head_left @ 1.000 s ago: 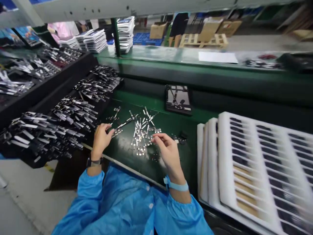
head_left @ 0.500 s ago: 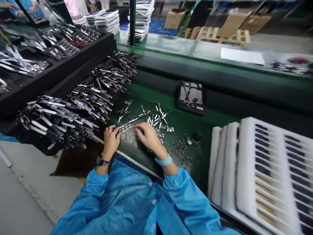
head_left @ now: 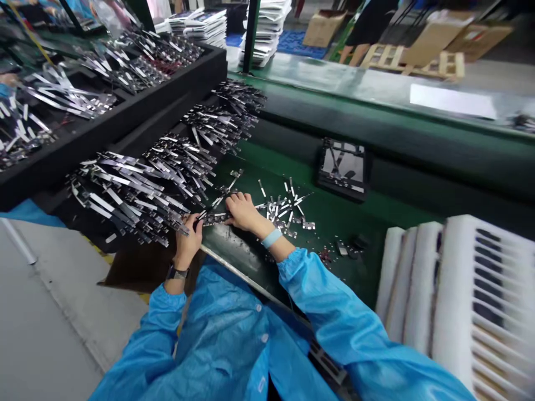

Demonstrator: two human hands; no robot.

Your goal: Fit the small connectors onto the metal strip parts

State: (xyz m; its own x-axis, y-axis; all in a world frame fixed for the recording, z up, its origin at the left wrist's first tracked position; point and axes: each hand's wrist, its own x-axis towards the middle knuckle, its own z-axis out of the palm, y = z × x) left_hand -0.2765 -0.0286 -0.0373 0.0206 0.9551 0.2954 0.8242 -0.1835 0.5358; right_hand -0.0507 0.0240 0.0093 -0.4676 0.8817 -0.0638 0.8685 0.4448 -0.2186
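A thin strip of small circuit boards (head_left: 215, 218) lies low over the front of the green bench, with a hand at either end. My left hand (head_left: 189, 238) pinches its left end between thumb and fingertips, close to the bench edge. Bent over the strip's right end is my right hand (head_left: 243, 213), fingers curled and closed on it; the fingertips are partly hidden. Behind the strip lies a thin flex part (head_left: 225, 189). Right of my right hand spreads a loose pile of silvery flex strips (head_left: 286, 209).
Bundles of flex strips (head_left: 125, 192) hang along a black foam tray (head_left: 167, 83) at the left. A black tray with parts (head_left: 343, 167) stands at the back. White foam racks (head_left: 455, 278) rise at the right. Tiny loose bits (head_left: 324, 255) and dark pieces (head_left: 355, 245) lie nearby.
My right hand has moved left and closed over the right end of the strip. The view has shifted, so the bench things sit further right. My left hand stays at the left end.
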